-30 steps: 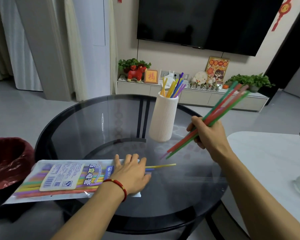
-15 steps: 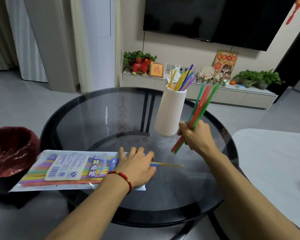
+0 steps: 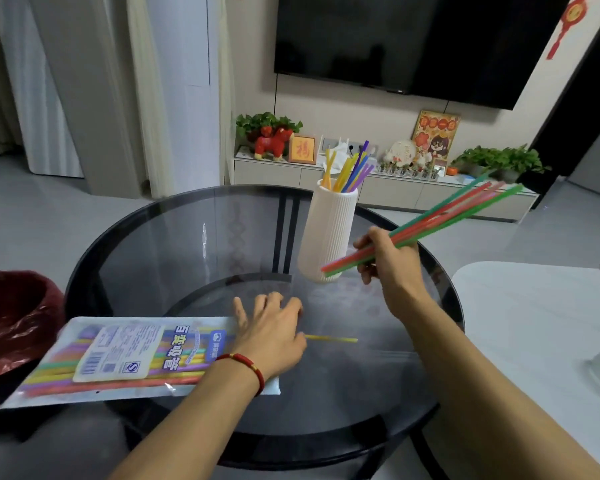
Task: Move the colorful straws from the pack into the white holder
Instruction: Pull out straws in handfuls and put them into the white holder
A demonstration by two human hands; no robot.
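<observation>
Counter: round glass; keep the holder from tipping.
Pack: left hand flat, pinning its open end.
White holder: partly filled.
Right hand: grip closed round green-and-red straws; swing upright, lower ends in.
</observation>
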